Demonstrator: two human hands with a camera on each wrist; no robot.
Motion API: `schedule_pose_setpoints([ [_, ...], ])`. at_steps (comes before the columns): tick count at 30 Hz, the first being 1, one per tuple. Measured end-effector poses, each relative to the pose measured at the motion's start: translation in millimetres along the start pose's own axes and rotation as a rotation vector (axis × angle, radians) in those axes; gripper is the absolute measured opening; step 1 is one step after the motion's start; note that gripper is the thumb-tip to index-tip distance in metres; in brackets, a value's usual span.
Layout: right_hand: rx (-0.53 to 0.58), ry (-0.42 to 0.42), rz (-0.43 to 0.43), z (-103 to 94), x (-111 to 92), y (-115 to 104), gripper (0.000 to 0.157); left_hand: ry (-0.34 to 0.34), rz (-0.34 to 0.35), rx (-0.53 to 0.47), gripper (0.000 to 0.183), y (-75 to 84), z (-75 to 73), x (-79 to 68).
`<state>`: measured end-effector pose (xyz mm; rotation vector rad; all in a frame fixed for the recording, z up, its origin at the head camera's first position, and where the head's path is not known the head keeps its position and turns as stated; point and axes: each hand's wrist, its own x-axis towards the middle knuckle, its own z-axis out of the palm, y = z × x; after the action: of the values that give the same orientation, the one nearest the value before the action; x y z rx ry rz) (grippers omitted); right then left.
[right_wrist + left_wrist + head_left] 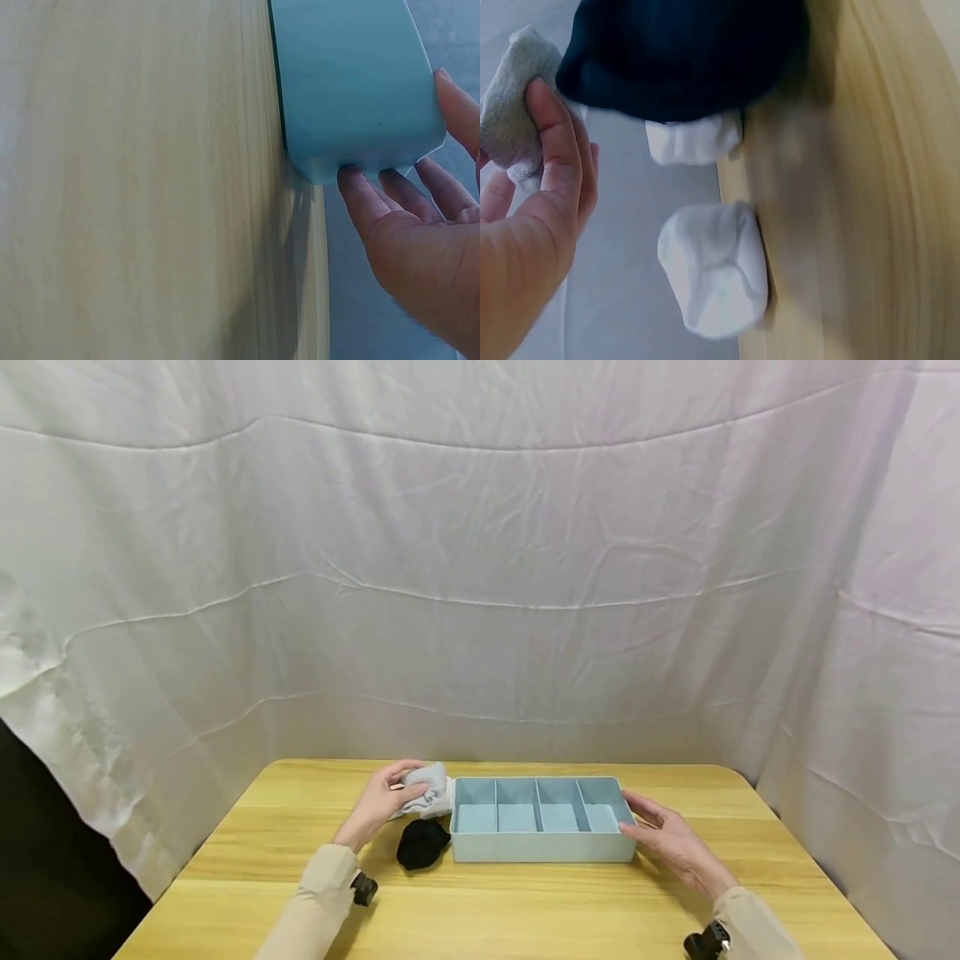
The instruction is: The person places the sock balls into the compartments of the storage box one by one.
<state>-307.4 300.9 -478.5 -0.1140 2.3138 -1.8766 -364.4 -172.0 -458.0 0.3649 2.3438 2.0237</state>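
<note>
My left hand (pixel 381 800) holds a light grey balled-up sock (pixel 429 783) between thumb and fingers, raised in the left wrist view. Beneath it in the head view is a white bundle, partly hidden. The left wrist view has two white rolled bundles, a nearer one (pixel 716 274) and a farther one (pixel 694 144) partly covered by a black bundle (pixel 682 52). The black bundle lies by the left end of a pale blue divided box (pixel 543 847). With my right hand (pixel 675 843) I grip the box's right end, fingers against the end wall and thumb at the rim.
The box has several compartments in a row, their floors bare. It stands on a light wooden table (pixel 525 914) with rounded back corners. A pale grey curtain (pixel 495 652) hangs behind and along both sides.
</note>
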Motion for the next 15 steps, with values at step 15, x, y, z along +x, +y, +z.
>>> schedule_pose_setpoints([
  [15, 0.018, 0.008, 0.005, -0.6, -1.0, -1.3, 0.078, -0.192, -0.014, -0.121, 0.063, 5.2, 20.3, -0.9],
])
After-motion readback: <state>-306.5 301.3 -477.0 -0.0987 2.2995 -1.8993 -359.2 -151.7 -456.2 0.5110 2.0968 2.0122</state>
